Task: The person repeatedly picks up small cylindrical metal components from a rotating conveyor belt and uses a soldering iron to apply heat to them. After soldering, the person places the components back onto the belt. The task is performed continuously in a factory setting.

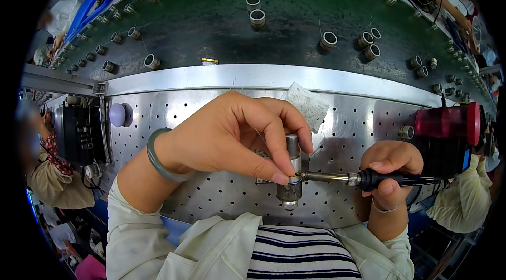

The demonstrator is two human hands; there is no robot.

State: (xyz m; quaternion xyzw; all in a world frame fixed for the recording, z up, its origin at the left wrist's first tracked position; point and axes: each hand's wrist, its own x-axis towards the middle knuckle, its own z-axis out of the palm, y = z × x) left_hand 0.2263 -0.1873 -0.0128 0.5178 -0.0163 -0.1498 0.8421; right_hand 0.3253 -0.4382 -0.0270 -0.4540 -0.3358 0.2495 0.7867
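My right hand grips a soldering iron by its black handle, and the metal shaft points left. The iron's tip meets an upright metal cylinder fixture near its middle. From the other side, my left hand reaches over, thumb and index finger pinched together against the fixture. What lies between those fingertips is too small to make out; a thin wire-like strand shows by them. A bracelet circles my left wrist. Part of the fixture's upper post is hidden behind my left fingers.
The perforated metal worktop lies under my hands, with a crumpled pale sheet behind them. A red container and small metal ring stand right, a purple knob left. Beyond the metal rail, a green belt carries several ring-shaped parts.
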